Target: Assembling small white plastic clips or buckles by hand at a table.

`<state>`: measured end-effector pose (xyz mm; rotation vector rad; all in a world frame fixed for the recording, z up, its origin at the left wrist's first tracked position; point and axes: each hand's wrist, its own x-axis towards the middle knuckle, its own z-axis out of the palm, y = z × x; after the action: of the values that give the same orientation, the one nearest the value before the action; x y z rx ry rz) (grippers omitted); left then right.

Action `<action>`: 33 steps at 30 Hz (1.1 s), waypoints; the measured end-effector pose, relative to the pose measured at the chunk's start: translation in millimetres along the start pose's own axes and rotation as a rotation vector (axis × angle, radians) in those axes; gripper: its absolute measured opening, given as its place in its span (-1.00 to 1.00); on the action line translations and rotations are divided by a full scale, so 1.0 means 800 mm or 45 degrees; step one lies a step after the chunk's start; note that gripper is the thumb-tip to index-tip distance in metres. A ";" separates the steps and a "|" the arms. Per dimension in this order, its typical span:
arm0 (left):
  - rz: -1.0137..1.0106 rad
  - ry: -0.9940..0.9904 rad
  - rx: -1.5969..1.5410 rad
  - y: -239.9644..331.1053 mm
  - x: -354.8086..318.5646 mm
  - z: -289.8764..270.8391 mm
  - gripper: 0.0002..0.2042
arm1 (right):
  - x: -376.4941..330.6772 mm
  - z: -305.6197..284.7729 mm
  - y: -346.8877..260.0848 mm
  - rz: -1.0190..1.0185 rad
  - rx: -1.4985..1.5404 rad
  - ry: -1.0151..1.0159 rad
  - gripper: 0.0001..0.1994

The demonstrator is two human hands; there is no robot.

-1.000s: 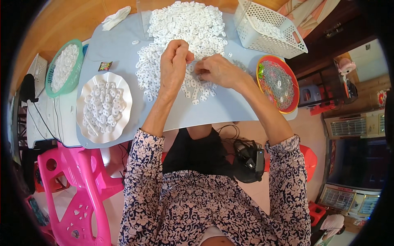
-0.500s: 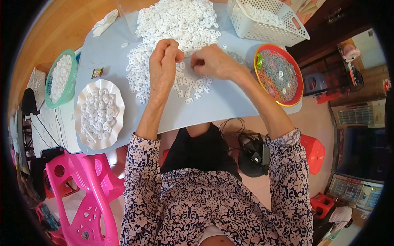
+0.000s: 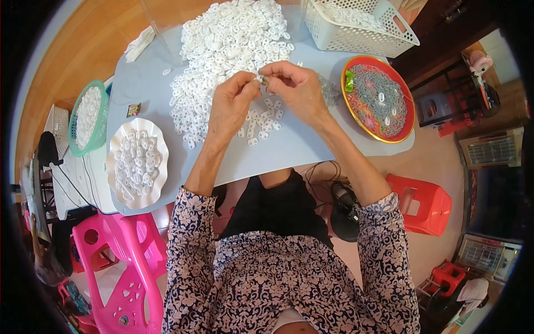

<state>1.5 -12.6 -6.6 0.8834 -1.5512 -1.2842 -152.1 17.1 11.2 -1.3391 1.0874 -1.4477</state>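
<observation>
Left hand [image 3: 231, 106] is pinched tight on a small white plastic ring [image 3: 258, 79], and I see it raised just above the grey surface [image 3: 289, 150], near the front edge of the big heap of white rings [image 3: 228, 50]. Far left I've got a green bowl [image 3: 86, 117], then a white scalloped plate [image 3: 136, 164], both holding rings. Right hand [image 3: 295, 89] meets the left, fingertips closed on the same piece. Beyond sits a red-rimmed tray [image 3: 381, 97], a white basket [image 3: 356, 25] behind it.
</observation>
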 end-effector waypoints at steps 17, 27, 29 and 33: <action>-0.074 0.085 -0.170 0.017 0.002 -0.008 -0.85 | 0.025 0.013 -0.007 -0.053 -0.463 -0.055 -0.88; -0.081 0.233 -0.333 0.025 0.001 -0.008 -0.87 | 0.037 -0.003 -0.006 -0.239 -0.719 -0.124 -0.86; -0.034 0.275 -0.387 0.022 0.002 -0.015 -0.87 | 0.038 -0.021 -0.002 -0.167 -0.826 -0.081 -0.83; 0.095 0.350 -0.535 0.015 0.004 -0.023 -0.87 | 0.032 -0.035 0.004 -0.091 -0.978 -0.065 -0.84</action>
<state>18.2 -19.5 7.0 0.6893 -1.0395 -1.3091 -181.7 -6.8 13.1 -1.9353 1.6647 -1.0570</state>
